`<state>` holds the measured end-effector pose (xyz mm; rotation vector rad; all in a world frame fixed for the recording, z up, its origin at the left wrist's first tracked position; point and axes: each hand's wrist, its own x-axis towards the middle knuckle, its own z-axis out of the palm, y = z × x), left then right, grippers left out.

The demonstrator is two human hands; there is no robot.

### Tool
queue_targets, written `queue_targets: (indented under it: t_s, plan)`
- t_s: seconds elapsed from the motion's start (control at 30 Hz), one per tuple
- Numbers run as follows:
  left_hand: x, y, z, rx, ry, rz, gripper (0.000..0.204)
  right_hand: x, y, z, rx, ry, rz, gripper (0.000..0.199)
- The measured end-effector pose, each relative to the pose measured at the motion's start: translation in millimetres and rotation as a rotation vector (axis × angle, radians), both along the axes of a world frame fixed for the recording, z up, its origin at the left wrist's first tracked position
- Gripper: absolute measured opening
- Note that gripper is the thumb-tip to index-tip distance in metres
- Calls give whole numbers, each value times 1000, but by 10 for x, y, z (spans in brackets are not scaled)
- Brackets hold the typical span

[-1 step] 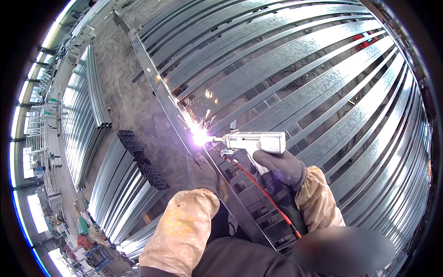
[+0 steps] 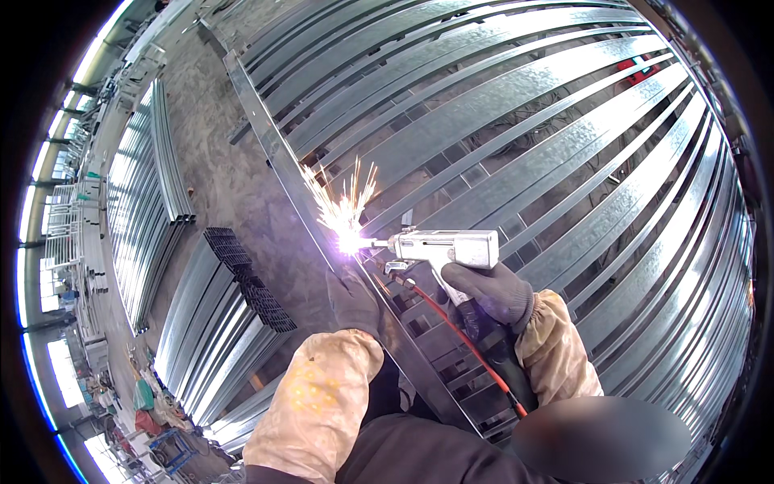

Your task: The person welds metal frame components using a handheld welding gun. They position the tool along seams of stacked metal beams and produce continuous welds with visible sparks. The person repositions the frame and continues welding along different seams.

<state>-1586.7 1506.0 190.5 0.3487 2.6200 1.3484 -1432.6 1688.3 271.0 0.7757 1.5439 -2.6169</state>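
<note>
Sparks (image 2: 348,211) over smooth steel rail (image 2: 415,365) — right hand (image 2: 501,295) grips boxy torch (image 2: 455,246)

At centre are two dark-grey-gloved hands (image 2: 355,306) (image 2: 493,292), two tan sleeves (image 2: 316,395), one silver pistol-shaped metal welding torch (image 2: 451,245) and one thin red hose (image 2: 454,321). One bright red object (image 2: 639,71) shows at upper right, among long silvery metal bars (image 2: 516,98) too numerous to count.

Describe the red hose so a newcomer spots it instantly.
Find the wide spread of silver bars; at its left side, beside bright sparks, the right hand grips a silver torch. Below its body, a thin hose slants down to the right. Red marks it out against silver and black neighbours.
</note>
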Motion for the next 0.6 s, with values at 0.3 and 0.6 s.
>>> queue_targets:
  t_s: [0.3, 0.6]
  plan:
    - [-35, -65, -50, -50, 51, 31, 30, 30, -32, -51, 30, -1, 15, 44]
    - [-12, 1, 32, -43, -2, 42, 30, 92, -21, 35, 72, 89, -2, 40]
